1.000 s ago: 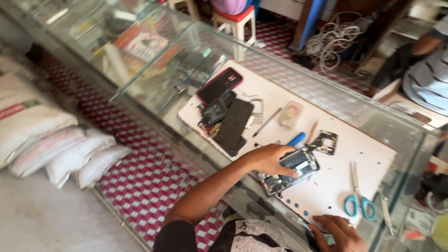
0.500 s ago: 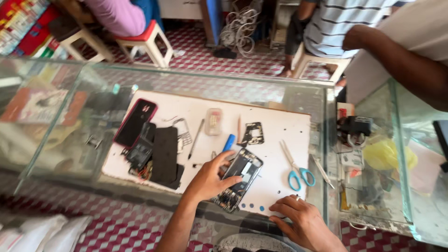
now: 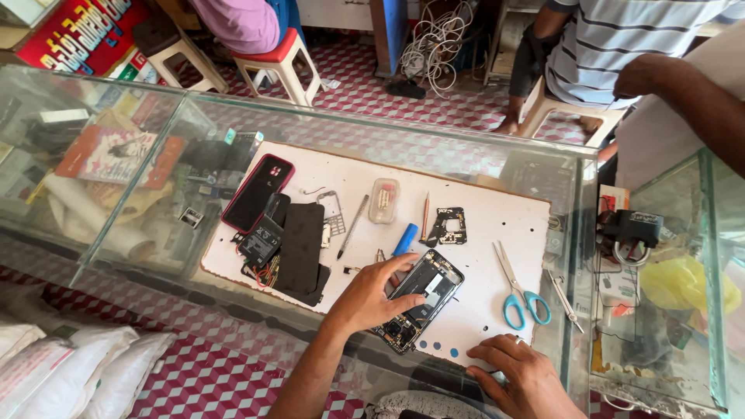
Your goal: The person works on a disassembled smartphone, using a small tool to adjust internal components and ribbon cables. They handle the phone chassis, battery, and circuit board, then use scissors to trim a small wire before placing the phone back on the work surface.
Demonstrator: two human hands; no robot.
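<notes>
Lower centre of frame: left hand (image 3: 371, 295) lies spread, fingers apart, pressing the opened phone (image 3: 423, 299) flat on the white mat (image 3: 497, 225) on the glass desk (image 3: 140, 233). Right hand (image 3: 521, 374) rests at the mat's lower edge, fingers loosely together, holding nothing (scissors (image 3: 518, 289) just above it). Blue pen-like tool (image 3: 404, 239) touches the phone's upper end.

A white work mat (image 3: 497, 225) on the clear glass counter (image 3: 155, 116) carries a black opened phone (image 3: 419, 299), a red-edged black phone (image 3: 258, 192), blue-handled scissors (image 3: 521, 299) and a blue pen-shaped tool (image 3: 404, 240), above a pink-and-white checked floor (image 3: 209, 380).
</notes>
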